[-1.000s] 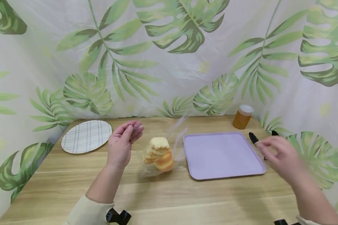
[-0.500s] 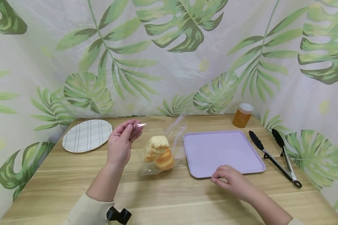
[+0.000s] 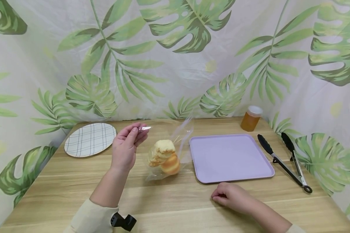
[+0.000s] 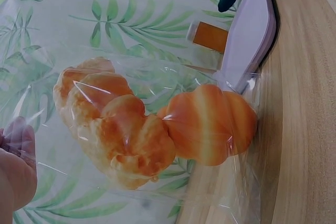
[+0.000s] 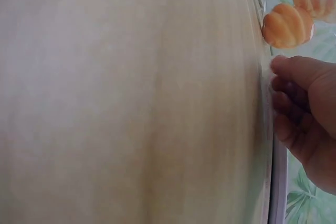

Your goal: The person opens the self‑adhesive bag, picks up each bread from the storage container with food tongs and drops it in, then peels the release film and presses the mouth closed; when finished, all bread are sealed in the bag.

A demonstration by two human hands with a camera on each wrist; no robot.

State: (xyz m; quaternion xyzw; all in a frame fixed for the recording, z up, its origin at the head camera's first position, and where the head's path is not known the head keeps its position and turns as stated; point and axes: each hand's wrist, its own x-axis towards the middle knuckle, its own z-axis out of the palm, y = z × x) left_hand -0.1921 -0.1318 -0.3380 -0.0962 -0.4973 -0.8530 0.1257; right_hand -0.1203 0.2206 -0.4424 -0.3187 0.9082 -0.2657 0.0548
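My left hand (image 3: 126,147) pinches the edge of a clear plastic bag (image 3: 156,176) between thumb and fingers. Inside the bag are a pale, bumpy bread (image 3: 164,147) and a round orange-yellow one (image 3: 170,165), one against the other. The left wrist view shows both breads (image 4: 123,124) close up through shiny plastic, with part of the hand (image 4: 18,169) at the left edge. My right hand (image 3: 234,197) lies just in front of the tray, its fingers loosely curled and holding nothing; in the right wrist view the hand (image 5: 310,114) is at the right.
To the right of the bag lies a flat lilac tray (image 3: 230,158). Black-tipped tongs (image 3: 288,170) lie spread at the tray's right. An amber jar with a whitish lid (image 3: 250,119) stands at the back right, and a checked oval plate (image 3: 90,139) is at the back left.
My right hand has come left from over the tongs to the front of the tray, then slightly lower and nearer me. The left hand and the bag have hardly moved.
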